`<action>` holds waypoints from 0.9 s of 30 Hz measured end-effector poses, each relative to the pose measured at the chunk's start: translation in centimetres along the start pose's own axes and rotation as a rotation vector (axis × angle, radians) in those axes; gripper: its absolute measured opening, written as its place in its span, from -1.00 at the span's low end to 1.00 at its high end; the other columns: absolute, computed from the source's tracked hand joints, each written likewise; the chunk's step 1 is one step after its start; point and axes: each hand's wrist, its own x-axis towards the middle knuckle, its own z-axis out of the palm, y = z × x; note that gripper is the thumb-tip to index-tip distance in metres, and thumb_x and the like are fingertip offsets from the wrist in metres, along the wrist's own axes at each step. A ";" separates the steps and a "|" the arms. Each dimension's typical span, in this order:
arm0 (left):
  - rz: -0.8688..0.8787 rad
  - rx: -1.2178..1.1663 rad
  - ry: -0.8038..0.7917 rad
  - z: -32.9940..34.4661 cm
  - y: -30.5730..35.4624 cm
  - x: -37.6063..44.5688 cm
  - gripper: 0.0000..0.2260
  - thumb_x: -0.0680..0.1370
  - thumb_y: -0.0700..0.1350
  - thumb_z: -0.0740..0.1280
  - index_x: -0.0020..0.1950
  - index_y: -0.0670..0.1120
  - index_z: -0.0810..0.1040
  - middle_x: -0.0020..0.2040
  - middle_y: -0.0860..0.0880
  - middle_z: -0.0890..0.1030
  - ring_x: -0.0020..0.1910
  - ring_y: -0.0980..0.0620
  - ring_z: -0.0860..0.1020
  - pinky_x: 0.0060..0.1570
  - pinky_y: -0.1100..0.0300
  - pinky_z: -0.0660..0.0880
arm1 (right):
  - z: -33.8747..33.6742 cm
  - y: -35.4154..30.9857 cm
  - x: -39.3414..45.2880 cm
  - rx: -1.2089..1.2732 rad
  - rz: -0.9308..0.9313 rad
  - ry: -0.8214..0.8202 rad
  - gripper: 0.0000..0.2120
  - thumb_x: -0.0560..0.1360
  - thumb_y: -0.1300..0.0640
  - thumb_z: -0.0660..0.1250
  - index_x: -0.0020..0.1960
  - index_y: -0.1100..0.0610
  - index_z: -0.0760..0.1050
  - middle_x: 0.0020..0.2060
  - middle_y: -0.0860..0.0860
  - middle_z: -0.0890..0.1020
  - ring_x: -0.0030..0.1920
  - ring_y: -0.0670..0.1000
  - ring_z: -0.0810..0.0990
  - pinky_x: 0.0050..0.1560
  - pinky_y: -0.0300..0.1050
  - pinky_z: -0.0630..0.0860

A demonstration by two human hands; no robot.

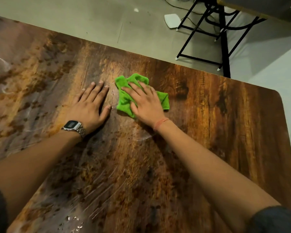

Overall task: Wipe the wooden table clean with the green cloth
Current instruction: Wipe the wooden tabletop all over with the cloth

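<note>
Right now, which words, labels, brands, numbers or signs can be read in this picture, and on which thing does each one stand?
None can be read.
Wristwatch on the left hand: its dark face is too small and blurred to read.
Green cloth under the right hand, wooden table, white object on the floor: no text shows.

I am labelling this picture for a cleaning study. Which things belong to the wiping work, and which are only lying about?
Belonging to the work:
green cloth, crumpled under the right hand
wooden table, with water drops near its front edge
left hand, flat on the table beside the cloth

Only lying about:
black metal frame on the floor
white flat object beside it
dark cables
</note>
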 end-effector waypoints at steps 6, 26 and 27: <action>0.001 0.002 -0.001 0.2 -0.2 0.1 -0.41 0.58 0.23 -0.06 0.57 0.03 0.09 0.58 0.01 0.15 0.55 0.01 0.10 0.49 -0.01 0.07 | -1.7 5.8 0.6 0.044 0.581 0.083 -0.51 0.59 0.02 0.08 0.53 -0.05 0.20 0.53 0.00 0.25 0.54 0.07 0.12 0.50 0.14 0.13; 0.008 0.018 -0.016 -0.5 0.1 -0.1 -0.42 0.56 0.06 -0.07 0.57 -0.09 0.12 0.58 -0.04 0.15 0.56 0.00 0.09 0.51 0.05 -0.03 | -1.5 4.4 4.3 0.004 0.662 0.067 -0.49 0.62 0.02 0.04 0.55 0.03 0.12 0.54 0.04 0.20 0.55 0.11 0.11 0.52 0.13 0.07; 0.006 0.014 -0.017 -0.4 0.1 0.0 -0.42 0.56 0.06 -0.06 0.57 -0.08 0.12 0.58 -0.03 0.15 0.56 0.00 0.09 0.51 0.05 -0.04 | -1.2 3.6 4.8 0.042 0.774 0.090 -0.48 0.62 0.02 0.05 0.56 0.02 0.09 0.56 0.04 0.17 0.56 0.13 0.06 0.52 0.17 0.04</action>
